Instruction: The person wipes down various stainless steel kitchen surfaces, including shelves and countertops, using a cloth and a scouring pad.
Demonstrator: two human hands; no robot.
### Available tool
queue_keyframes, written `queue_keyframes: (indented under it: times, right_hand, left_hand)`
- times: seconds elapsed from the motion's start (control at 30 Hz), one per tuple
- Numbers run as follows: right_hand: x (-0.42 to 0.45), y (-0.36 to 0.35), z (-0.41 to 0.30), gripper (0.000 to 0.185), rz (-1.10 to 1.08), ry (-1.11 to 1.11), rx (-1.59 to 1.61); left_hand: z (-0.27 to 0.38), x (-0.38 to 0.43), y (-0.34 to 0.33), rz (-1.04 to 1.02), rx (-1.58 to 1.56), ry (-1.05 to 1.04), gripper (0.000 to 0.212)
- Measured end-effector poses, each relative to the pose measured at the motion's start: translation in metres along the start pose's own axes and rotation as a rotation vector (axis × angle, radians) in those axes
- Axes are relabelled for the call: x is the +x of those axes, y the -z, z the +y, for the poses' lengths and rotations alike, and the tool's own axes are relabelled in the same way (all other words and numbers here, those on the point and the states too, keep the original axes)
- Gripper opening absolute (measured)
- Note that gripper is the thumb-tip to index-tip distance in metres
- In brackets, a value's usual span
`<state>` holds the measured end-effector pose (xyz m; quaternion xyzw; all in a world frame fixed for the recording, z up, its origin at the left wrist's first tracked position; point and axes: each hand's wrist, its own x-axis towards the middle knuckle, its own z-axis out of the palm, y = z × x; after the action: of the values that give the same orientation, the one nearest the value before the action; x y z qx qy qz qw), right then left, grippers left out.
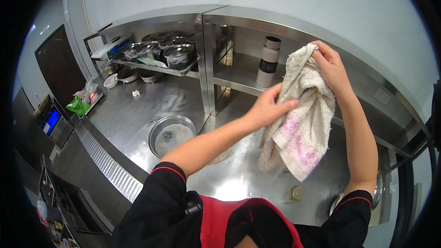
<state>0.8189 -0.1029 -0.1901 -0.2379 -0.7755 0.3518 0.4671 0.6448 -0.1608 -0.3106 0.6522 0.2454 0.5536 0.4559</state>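
A worn cream terry towel (305,110) with a pink floral print near its lower edge hangs in folds above the stainless steel worktable (237,168). My right hand (329,65) pinches it at the top, arm raised. Lower down, at the towel's left edge, is my left hand (270,106), its thumb across the front and its fingers partly hidden at the cloth. Behind the towel, a beige flask with a dark band (269,62) stands upright on the steel shelf (237,84). Below my hands, a jar with a yellowish lid (297,193) sits on the table.
Left of my forearm is a steel pot (177,119) with cloudy liquid and a dark clump. Several lidded containers (179,55) fill the left rack, beside a digital scale (115,50). Bowls (128,75) stand beneath. A green plastic bag (78,106) lies at the far left edge.
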Motion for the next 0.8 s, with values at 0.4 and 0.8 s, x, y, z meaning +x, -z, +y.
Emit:
queue_keyframes:
  times: [0.4, 0.8]
  right_hand:
    - [0.012, -0.020, 0.011, 0.019, 0.218, 0.187, -0.365]
    - [0.011, -0.028, 0.026, 0.028, 0.488, 0.216, 0.472]
  left_hand:
    - [0.058, -0.052, 0.135, -0.146, 0.364, 0.263, 0.046]
    - [0.033, -0.038, 0.168, -0.222, -0.147, 0.308, 0.051]
